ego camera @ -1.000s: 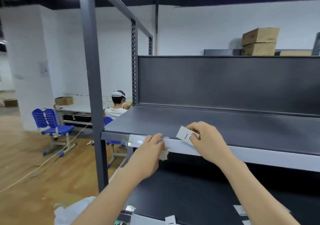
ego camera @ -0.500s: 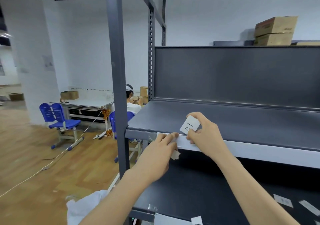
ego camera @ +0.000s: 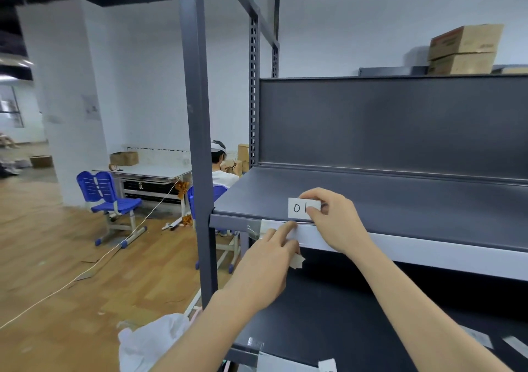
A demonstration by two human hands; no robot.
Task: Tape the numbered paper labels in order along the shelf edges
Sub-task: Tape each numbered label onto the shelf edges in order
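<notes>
A white paper label (ego camera: 299, 208) marked "01" is pinched level in my right hand (ego camera: 335, 220), just above the front edge of the dark grey shelf (ego camera: 400, 200). My left hand (ego camera: 267, 260) presses its index fingertip onto the white strip (ego camera: 428, 257) along that edge, beside a patch of clear tape (ego camera: 253, 227). A small pale paper scrap (ego camera: 297, 261) pokes out from under the curled left fingers. More paper labels (ego camera: 474, 336) lie on the lower shelf (ego camera: 343, 314).
A grey upright post (ego camera: 197, 143) stands at the shelf's left end. A white plastic bag (ego camera: 148, 343) sits on the floor below. Behind are a blue chair (ego camera: 111, 197), a white table (ego camera: 148, 171), a seated person (ego camera: 221, 165) and cardboard boxes (ego camera: 465, 48) up top.
My right hand has turned the label from tilted to level, so it reads "01". The view has shifted left, and my left index finger stays on the edge strip.
</notes>
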